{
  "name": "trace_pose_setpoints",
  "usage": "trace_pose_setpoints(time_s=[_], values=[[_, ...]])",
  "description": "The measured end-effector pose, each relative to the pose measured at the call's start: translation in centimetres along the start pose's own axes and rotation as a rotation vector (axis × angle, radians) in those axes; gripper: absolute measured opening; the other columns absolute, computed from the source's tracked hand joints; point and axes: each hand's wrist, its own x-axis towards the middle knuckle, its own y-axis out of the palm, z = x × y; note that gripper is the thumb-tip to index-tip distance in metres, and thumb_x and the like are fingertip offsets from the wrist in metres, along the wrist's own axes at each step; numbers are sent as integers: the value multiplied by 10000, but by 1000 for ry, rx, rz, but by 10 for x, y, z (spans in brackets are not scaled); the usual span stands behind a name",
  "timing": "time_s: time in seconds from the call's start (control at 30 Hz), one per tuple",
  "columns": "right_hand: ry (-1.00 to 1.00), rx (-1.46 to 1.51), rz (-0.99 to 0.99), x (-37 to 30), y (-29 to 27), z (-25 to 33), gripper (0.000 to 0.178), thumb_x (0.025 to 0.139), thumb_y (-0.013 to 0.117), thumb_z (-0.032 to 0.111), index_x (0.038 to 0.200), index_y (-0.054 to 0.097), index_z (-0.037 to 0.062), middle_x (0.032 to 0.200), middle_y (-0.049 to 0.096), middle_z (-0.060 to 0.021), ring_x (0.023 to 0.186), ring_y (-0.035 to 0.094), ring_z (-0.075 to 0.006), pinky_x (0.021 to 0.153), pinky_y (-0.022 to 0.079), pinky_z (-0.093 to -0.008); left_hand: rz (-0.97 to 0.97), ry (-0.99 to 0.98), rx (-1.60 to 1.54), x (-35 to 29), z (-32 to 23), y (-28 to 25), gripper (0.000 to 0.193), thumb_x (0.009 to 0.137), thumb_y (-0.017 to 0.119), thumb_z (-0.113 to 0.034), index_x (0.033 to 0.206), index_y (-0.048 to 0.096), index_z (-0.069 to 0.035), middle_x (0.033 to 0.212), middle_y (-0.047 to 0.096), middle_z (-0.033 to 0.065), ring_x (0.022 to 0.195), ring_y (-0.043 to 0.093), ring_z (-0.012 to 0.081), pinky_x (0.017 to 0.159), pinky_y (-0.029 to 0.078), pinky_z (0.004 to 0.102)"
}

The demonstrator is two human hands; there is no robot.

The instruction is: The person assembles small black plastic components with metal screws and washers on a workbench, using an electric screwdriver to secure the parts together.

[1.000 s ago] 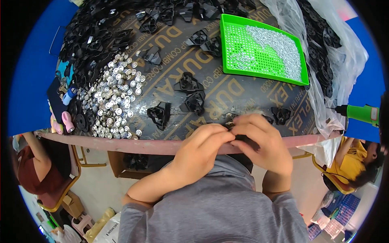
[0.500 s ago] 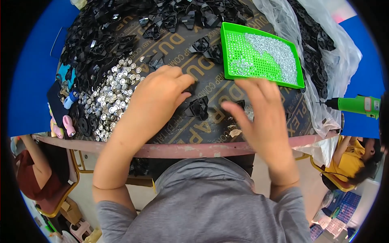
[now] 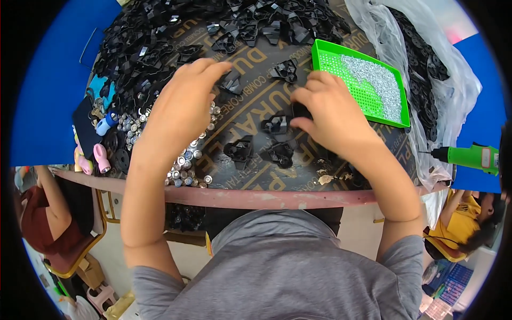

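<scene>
My left hand (image 3: 181, 106) hovers over the pile of silver round metal caps (image 3: 186, 165), fingers apart and slightly blurred. Just right of its fingertips lies a black plastic part (image 3: 232, 84). My right hand (image 3: 335, 109) is curled beside the green tray, its thumb and fingers closed around a black plastic part (image 3: 301, 111) that is mostly hidden. Left of and below that hand, several loose parts lie close together: a black moulded piece (image 3: 275, 124), another black piece (image 3: 239, 151) and a third black piece (image 3: 280, 153). One more black part (image 3: 284, 70) lies farther back.
A green perforated tray (image 3: 405, 101) holds small silver screws (image 3: 381, 85). Black parts (image 3: 144, 53) are heaped across the back left. Clear plastic sheeting (image 3: 453, 88) and black discs (image 3: 421, 69) lie at right, near a green electric screwdriver (image 3: 469, 156). Other people sit at both sides.
My left hand has moved left and back, away from the table's middle. The right hand has turned inward and closed. More black parts now show in front of me.
</scene>
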Motion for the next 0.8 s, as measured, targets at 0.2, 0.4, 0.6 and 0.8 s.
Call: trace_pose_setpoints(time_s=[0.2,0.4,0.6,0.8], values=[[26,95,-95,16,-13,-6,286,727,818,224,896,704,23,904,680,-123,1024,596,-319,940,461,-418,408,193,23,36,21,18,428,739,688,71,1153,622,-18,1189,609,147,1093,607,350,938,514,407],[-65,89,-96,55,9,-47,432,740,806,141,1154,692,88,1114,684,-113,1122,587,-301,1011,463,-394,289,207,-250,45,22,27,288,825,622,-15,1110,607,24,998,612,140,884,654,284,775,524,372],[-50,133,-31,60,12,-52,295,752,775,126,1036,720,69,1003,710,-114,1049,625,-294,955,488,-408,361,27,-459,51,23,37,237,887,551,-24,1111,605,32,869,575,51,778,550,106,733,476,256],[218,365,-186,-24,-58,-33,235,748,761,85,967,711,17,912,716,-118,944,664,-281,877,510,-369,469,-11,-572,48,22,51,266,881,561,-15,1137,628,2,1014,628,71,862,580,118,797,491,259]])
